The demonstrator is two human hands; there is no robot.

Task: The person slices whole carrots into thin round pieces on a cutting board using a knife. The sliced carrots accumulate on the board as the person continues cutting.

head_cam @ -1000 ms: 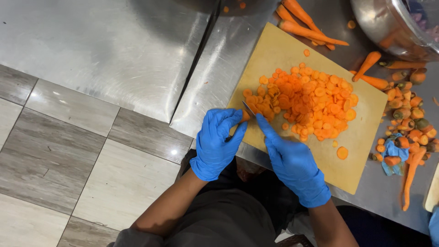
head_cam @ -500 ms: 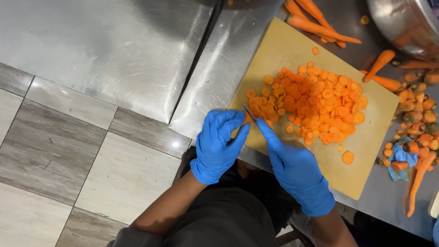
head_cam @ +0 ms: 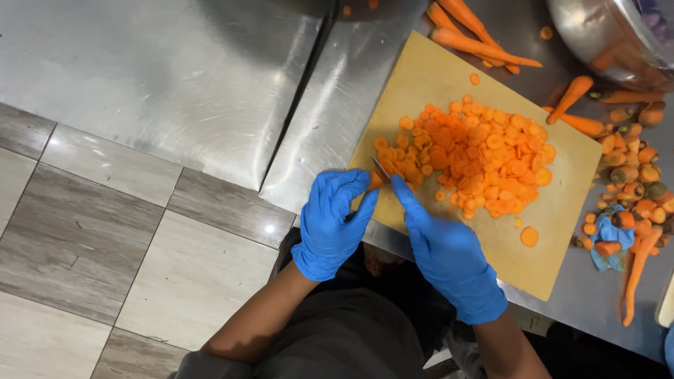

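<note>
Nearest, the blue-gloved left hand [head_cam: 335, 223] is curled around a short orange carrot stub [head_cam: 375, 181] at its fingertips, on the near-left corner of the tan cutting board [head_cam: 554, 210]. Just right, the gloved right hand [head_cam: 449, 256] is closed on a thin-bladed knife [head_cam: 380, 168] touching the stub. Beyond lies a heap of orange carrot rounds [head_cam: 484, 158].

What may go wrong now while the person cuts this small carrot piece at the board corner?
1. The left hand pinches a short carrot stub right beside the knife blade; the fingertips might get nicked.
2. The cut happens at the near corner of the cutting board, so slices may roll to the floor.
3. The pile of carrot slices crowds the blade, leaving little free room.
</note>
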